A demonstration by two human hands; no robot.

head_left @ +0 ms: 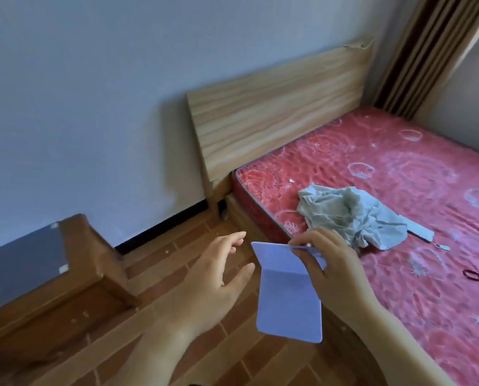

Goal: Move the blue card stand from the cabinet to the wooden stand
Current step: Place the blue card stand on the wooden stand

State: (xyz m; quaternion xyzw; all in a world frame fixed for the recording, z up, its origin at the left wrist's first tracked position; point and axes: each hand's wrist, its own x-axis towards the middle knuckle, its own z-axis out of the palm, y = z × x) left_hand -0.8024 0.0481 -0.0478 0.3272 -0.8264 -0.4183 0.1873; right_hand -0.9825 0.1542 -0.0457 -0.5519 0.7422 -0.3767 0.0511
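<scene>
- One blue card stand (288, 296): folded, held in the air above the tiled floor (177, 246), beside the bed edge.
- Right hand (335, 271): fingers pinched on the stand's upper edge.
- Left hand (218, 277): fingers spread and released, just beside the stand, not touching.
- One wooden cabinet (74, 274): lower left, well apart.
- One crumpled grey cloth (349, 215), one hair tie (472, 275): on the red mattress (399, 168).

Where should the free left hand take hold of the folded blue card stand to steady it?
Probably the lower flap of the folded blue card stand, coming from the left. The right hand pinches only the top edge, so the flat panel below the crease hangs free, its left edge facing the open left hand. A thumb-and-finger pinch across that thin edge should suit.
</scene>
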